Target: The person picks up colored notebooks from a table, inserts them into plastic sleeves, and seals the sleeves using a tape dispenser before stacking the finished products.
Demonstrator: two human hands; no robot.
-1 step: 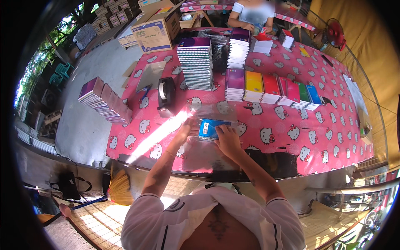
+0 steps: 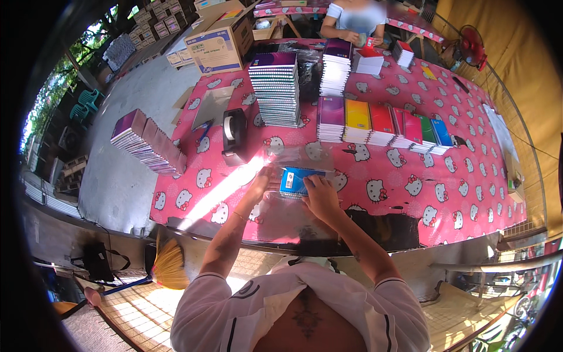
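A small blue spiral notebook (image 2: 297,180) with a white label lies on a sheet of clear plastic film (image 2: 287,155) near the front of the table. At its left edge is my left hand (image 2: 265,180), fingers stretched out over the film and touching the notebook's side. My right hand (image 2: 321,192) is closed on the notebook's right part, fingers bent over the cover and thumb near its lower edge. Just beyond my left hand stands a black tape dispenser (image 2: 234,136) with a roll of tape. Some fingertips are hard to make out under the shine.
Tall stacks of notebooks (image 2: 274,91) rise beyond my hands, with a row of coloured notebooks (image 2: 381,124) to the right. Another notebook stack (image 2: 146,141) leans at left. A carton (image 2: 216,50) stands far left. A co-worker (image 2: 355,23) holds something red across the table (image 2: 404,193).
My hands and the blue notebook stay in place. Across the table, the co-worker's hands and the red item have shifted slightly.
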